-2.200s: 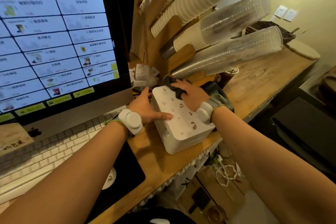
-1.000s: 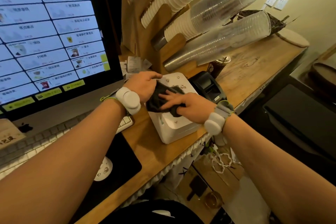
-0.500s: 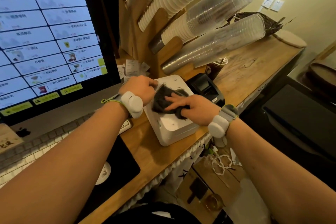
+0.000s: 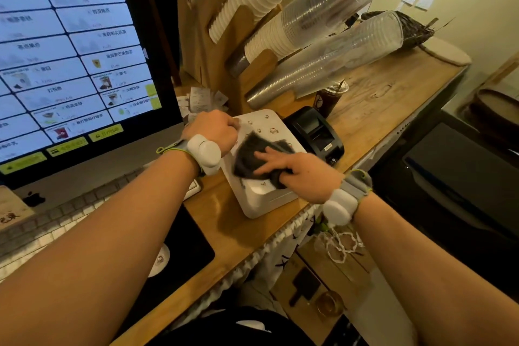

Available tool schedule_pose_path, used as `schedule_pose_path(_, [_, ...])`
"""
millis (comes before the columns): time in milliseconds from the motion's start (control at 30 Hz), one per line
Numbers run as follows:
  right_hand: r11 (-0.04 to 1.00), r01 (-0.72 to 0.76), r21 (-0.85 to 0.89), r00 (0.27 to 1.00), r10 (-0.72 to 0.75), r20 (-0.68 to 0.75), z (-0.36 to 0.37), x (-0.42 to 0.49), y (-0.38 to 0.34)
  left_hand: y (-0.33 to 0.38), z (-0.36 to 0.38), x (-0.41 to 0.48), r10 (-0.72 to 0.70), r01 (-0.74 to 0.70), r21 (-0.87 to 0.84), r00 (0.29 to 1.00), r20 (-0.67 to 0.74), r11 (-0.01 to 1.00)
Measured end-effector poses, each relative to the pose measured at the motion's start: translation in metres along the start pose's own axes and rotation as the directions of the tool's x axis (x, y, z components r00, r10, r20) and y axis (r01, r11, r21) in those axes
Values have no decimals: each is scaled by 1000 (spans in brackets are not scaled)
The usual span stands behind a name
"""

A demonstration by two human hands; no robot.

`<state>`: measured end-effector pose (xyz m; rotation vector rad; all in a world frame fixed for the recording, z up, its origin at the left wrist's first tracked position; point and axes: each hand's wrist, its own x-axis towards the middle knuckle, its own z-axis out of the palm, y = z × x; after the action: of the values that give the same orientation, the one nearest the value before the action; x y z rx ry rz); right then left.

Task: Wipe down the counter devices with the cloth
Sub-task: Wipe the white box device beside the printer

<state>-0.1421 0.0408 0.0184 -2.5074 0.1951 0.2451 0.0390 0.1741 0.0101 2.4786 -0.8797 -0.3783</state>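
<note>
Right now the right hand (image 4: 297,173) is pressing the dark cloth (image 4: 250,154) flat onto the top of the white device (image 4: 261,199), fingers straight and slightly spread over the fabric; the cloth is lying crumpled across the middle of that lid. The left hand (image 4: 214,129) is gripping the device's far left edge, fingers curled close together (both wrists are wearing pale bands). Just beside the white device, on its right, a black receipt printer (image 4: 317,132) is sitting on the wooden counter (image 4: 387,104); behind it a lidded clear cup (image 4: 328,98) is holding a dark drink. A wooden rack (image 4: 196,50) is holding slanted stacks over all this: white paper cups (image 4: 252,0) nested above, clear plastic cups (image 4: 337,62) nested below. At the counter's far end a woven basket (image 4: 412,28) is sitting; I cannot tell what is in it. To the left a monitor (image 4: 70,59) is glowing with menu tiles.
</note>
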Motion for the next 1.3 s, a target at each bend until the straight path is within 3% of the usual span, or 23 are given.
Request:
schedule_pose_path(67, [992,-129,1,977,128,-171,-5,1,14,0,2,0,-7,7,10,1000,-23,1000])
schedule_pose_path(167, [962,-273,24,882,261,-392,2,6,15,1,7,1,-4,6,27,999,-54,1000])
schedule_pose_path(233, [974,-225,-36,923,201,-327,14,6,3,2,8,-1,4,-2,31,998,-66,1000])
schedule_pose_path(300, [996,-71,-47,985,63,-158,28,1,-12,2,8,-2,11,-9,33,998,-64,999])
schedule_pose_path(367, [1000,24,-5,998,-24,-65,34,-7,-17,3,9,-3,6,-4,35,998,-69,999])
schedule_pose_path(467, [999,-40,37,988,45,-149,26,-11,-4,3,9,-5,6,-5,14,998,-65,1000])
schedule_pose_path(567, [972,-211,106,888,236,-395,20,-8,10,2,12,-7,-2,2,-7,997,-76,1000])
schedule_pose_path(633, [952,-257,166,852,304,-426,26,-7,5,3,14,-9,1,-1,-3,996,-88,1000])
schedule_pose_path(767, [991,-117,66,946,132,-298,54,-7,-30,2,13,-10,7,-6,12,997,-78,1000])
schedule_pose_path(867, [995,-80,59,945,94,-314,57,-16,-32,4,12,-12,6,-5,22,997,-79,1000])
schedule_pose_path(933, [982,-169,87,897,190,-399,49,-20,-14,5,11,-14,4,-3,13,997,-77,1000])
schedule_pose_path(1000, [945,-321,63,781,302,-546,41,-20,6,4,12,-15,11,-9,16,996,-85,1000])
schedule_pose_path(1067, [909,-396,132,693,389,-607,42,-19,13,6,13,-17,16,-13,24,996,-90,1000])
schedule_pose_path(1233, [860,-238,452,688,477,-546,71,-19,-12,18,18,-18,23,-16,61,992,-124,998])
schedule_pose_path(1300, [821,-190,539,637,521,-569,81,-18,-14,20,19,-17,46,-36,102,994,-96,994])
